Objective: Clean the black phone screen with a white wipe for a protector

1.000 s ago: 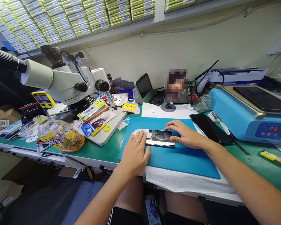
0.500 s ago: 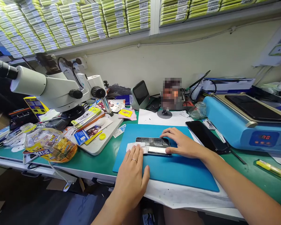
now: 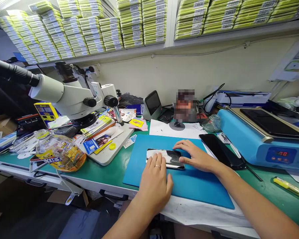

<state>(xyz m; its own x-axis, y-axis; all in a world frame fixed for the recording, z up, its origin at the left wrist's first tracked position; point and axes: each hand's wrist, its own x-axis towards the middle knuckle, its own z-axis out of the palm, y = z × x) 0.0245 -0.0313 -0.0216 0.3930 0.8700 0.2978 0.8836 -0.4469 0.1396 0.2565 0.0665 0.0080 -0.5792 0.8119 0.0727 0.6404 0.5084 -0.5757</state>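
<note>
A smartphone (image 3: 177, 158) with a dark, glossy face lies flat on a blue mat (image 3: 154, 179). Over its left and middle part spreads a crumpled white wipe (image 3: 165, 156). My left hand (image 3: 155, 181), a ring on one finger, presses the wipe down with its fingers held together. At the phone's right end, my right hand (image 3: 193, 155) steadies it between the thumb near the lower corner and the fingers near the upper edge. The left fingertips hide part of the wipe and the screen.
A microscope (image 3: 72, 99) and a plastic bottle (image 3: 62, 154) stand left. To the right are another dark phone (image 3: 215, 149), a glass jar (image 3: 214, 122) and a blue heating plate (image 3: 249, 132). A yellow pen-like tool (image 3: 290, 187) lies far right. Yellow packs (image 3: 154, 25) fill the shelf above.
My left hand has slid the wipe right and up, from the phone's lower left corner onto its screen. My right hand stays at the right end. The camera view has shifted slightly.
</note>
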